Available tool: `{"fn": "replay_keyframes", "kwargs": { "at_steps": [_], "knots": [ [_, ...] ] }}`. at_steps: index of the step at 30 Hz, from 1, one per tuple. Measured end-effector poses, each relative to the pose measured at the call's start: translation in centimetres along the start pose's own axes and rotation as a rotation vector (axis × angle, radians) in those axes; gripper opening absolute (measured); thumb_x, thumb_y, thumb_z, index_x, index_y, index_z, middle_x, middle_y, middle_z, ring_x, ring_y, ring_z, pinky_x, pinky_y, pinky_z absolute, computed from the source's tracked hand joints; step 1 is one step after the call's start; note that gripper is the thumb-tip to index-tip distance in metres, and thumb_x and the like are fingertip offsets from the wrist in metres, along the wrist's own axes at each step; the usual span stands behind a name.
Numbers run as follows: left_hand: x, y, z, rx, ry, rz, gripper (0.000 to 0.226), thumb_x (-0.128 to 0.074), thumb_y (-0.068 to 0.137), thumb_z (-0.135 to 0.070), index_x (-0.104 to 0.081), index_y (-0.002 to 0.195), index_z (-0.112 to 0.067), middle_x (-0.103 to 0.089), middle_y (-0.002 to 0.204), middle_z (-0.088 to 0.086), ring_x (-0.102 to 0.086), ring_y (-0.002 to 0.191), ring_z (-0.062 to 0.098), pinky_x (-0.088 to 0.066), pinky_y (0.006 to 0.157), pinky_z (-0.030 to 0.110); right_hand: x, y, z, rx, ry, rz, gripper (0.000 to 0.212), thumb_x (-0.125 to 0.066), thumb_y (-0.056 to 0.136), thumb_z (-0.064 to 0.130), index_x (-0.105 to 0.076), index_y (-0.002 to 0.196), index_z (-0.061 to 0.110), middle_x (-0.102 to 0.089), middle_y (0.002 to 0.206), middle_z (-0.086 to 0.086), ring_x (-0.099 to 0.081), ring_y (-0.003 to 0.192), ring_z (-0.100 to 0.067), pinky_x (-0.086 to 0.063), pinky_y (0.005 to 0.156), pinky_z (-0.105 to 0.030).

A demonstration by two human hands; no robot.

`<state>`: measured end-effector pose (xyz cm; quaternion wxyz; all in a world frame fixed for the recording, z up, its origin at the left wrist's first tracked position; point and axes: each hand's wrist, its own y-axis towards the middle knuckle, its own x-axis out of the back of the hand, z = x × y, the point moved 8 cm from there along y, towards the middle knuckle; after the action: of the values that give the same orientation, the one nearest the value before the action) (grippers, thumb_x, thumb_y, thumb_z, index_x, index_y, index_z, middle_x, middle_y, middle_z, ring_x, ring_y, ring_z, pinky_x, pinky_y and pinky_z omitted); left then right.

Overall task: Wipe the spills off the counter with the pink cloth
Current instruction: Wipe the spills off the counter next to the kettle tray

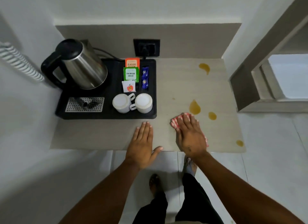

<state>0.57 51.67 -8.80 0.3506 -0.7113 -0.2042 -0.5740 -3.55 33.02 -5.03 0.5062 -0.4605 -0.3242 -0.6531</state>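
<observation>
The pink striped cloth [174,123] lies flat on the grey counter [181,83], mostly covered by my right hand [190,135], which presses down on it with fingers spread. Just beyond the cloth is a large amber spill [194,107]. A smaller spill [212,115] sits to its right, another spill [204,67] lies near the back wall, and a spot [239,143] marks the front right corner. My left hand [143,143] rests flat and empty on the counter's front edge, left of the cloth.
A black tray [110,114] on the left holds a steel kettle [83,65], two upturned white cups [132,103], tea sachets [131,73] and a metal drip grate [84,104]. A wall socket [146,47] is behind it. Walls close in on left and right.
</observation>
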Motion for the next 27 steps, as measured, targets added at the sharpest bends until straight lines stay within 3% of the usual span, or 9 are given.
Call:
{"fn": "replay_keyframes", "kwargs": {
  "at_steps": [3, 6, 12, 17, 23, 25, 27],
  "knots": [
    [0.2, 1.2, -0.2, 0.000, 0.013, 0.006, 0.101, -0.007, 0.096, -0.074, -0.001, 0.161, 0.002, 0.001, 0.172, 0.023, 0.007, 0.160, 0.034, 0.002, 0.130, 0.050, -0.3, 3.6, 0.2, 0.049, -0.018, 0.025, 0.049, -0.032, 0.104, 0.036, -0.033, 0.151, 0.021, -0.028, 0.161, -0.007, -0.013, 0.151, -0.032, -0.013, 0.123, -0.047],
    [0.1, 1.6, -0.3, -0.012, 0.016, -0.003, 0.100, -0.008, 0.096, -0.074, 0.002, 0.161, 0.002, 0.004, 0.172, 0.023, 0.010, 0.160, 0.034, 0.007, 0.129, 0.048, -0.7, 5.2, 1.8, 0.082, 0.022, 0.035, 0.047, -0.038, 0.102, 0.029, -0.040, 0.148, 0.020, -0.035, 0.158, -0.005, -0.017, 0.150, -0.028, -0.014, 0.123, -0.044],
    [-0.3, 1.4, -0.4, -0.020, 0.004, -0.018, 0.101, -0.010, 0.096, -0.075, -0.001, 0.161, 0.003, 0.000, 0.171, 0.024, 0.006, 0.160, 0.035, 0.003, 0.130, 0.050, -1.3, -2.6, 1.1, 0.243, -0.009, 0.066, 0.049, -0.052, 0.097, 0.014, -0.045, 0.145, 0.014, -0.040, 0.154, -0.009, -0.025, 0.147, -0.032, -0.020, 0.121, -0.047],
    [-0.1, 1.5, -0.3, -0.017, 0.008, -0.019, 0.105, -0.008, 0.094, -0.077, 0.001, 0.160, 0.004, 0.000, 0.171, 0.025, 0.005, 0.160, 0.036, -0.001, 0.130, 0.051, -0.4, 2.8, 0.1, 0.033, 0.026, -0.013, 0.045, -0.046, 0.100, 0.019, -0.046, 0.145, 0.017, -0.041, 0.154, -0.006, -0.022, 0.149, -0.029, -0.010, 0.123, -0.040],
    [-0.1, 1.3, -0.3, -0.020, 0.024, 0.000, 0.109, -0.004, 0.092, -0.081, 0.005, 0.160, 0.004, 0.006, 0.170, 0.026, 0.010, 0.159, 0.036, 0.000, 0.130, 0.051, -2.1, -3.2, 1.6, 0.292, -0.008, 0.064, 0.049, -0.059, 0.095, 0.013, -0.048, 0.143, 0.016, -0.044, 0.152, -0.006, -0.026, 0.147, -0.030, -0.023, 0.120, -0.048],
    [-0.2, 1.4, -0.6, -0.044, 0.037, 0.008, 0.107, -0.003, 0.093, -0.079, 0.005, 0.159, 0.004, 0.007, 0.170, 0.026, 0.010, 0.159, 0.036, 0.000, 0.130, 0.052, -0.7, -5.6, -2.3, 0.245, 0.030, 0.040, 0.054, -0.062, 0.092, 0.007, -0.049, 0.143, 0.020, -0.039, 0.152, -0.002, -0.024, 0.146, -0.027, -0.021, 0.121, -0.047],
    [-0.2, 1.6, -1.0, -0.091, 0.064, 0.004, 0.105, -0.002, 0.094, -0.077, 0.004, 0.160, 0.004, 0.005, 0.171, 0.025, 0.011, 0.159, 0.036, -0.001, 0.130, 0.051, 1.2, -5.1, -7.0, 0.044, 0.055, 0.014, 0.051, -0.057, 0.094, 0.006, -0.049, 0.141, 0.021, -0.037, 0.154, -0.004, -0.022, 0.147, -0.029, -0.016, 0.121, -0.045]
  ]
}}
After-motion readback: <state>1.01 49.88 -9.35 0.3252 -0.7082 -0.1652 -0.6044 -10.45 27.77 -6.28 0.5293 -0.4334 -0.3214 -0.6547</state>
